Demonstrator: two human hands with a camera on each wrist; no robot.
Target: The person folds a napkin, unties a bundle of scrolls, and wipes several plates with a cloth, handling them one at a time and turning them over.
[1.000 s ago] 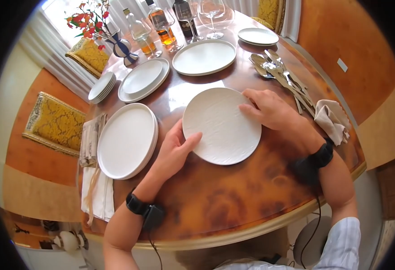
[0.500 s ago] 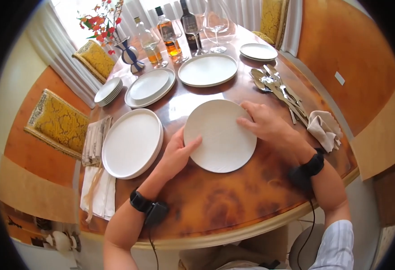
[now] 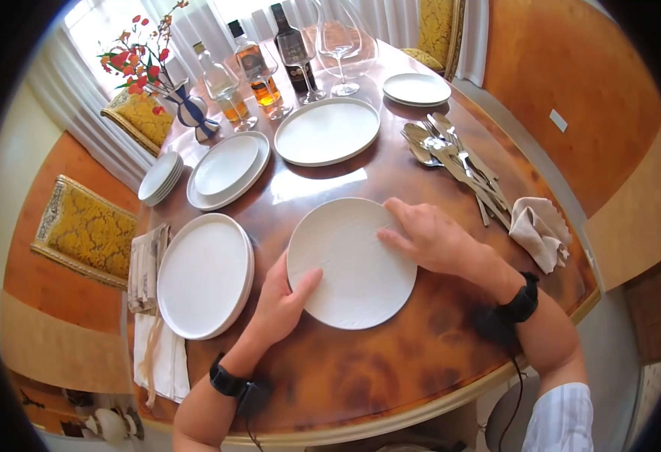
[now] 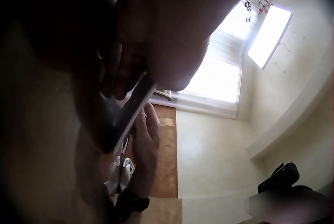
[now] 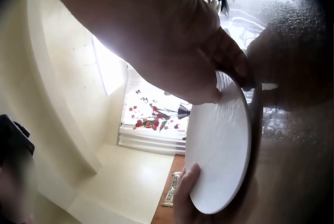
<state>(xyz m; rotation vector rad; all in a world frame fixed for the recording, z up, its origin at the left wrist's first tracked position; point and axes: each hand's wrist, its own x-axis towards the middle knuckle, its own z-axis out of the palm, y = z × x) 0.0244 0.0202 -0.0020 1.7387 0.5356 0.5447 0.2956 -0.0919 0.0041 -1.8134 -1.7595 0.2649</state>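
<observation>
Both hands grip one round white plate [image 3: 352, 264] above the near part of the wooden table. The left hand [image 3: 283, 299] holds its left edge, thumb on the upper face and fingers beneath. At the upper right edge the right hand [image 3: 439, 237] pinches the rim, thumb on top. In the right wrist view the plate [image 5: 219, 146] is tilted close over the glossy surface, with the right fingers under the rim. The left wrist view shows the plate [image 4: 136, 106] edge-on and dark. Left of the held plate lies a stack of large white plates [image 3: 202, 276].
Farther back are an oval platter [image 3: 327, 132], stacked plates [image 3: 228, 170], small plates [image 3: 160, 178], bottles, wine glasses and a flower vase [image 3: 192, 113]. Cutlery [image 3: 462, 162] and a crumpled napkin [image 3: 539, 232] lie at the right; folded cloths [image 3: 145, 267] lie at the left.
The head view has shifted, so the table and its objects appear lower and slightly left. Both hands keep their hold on the plate, which stays over the same part of the table.
</observation>
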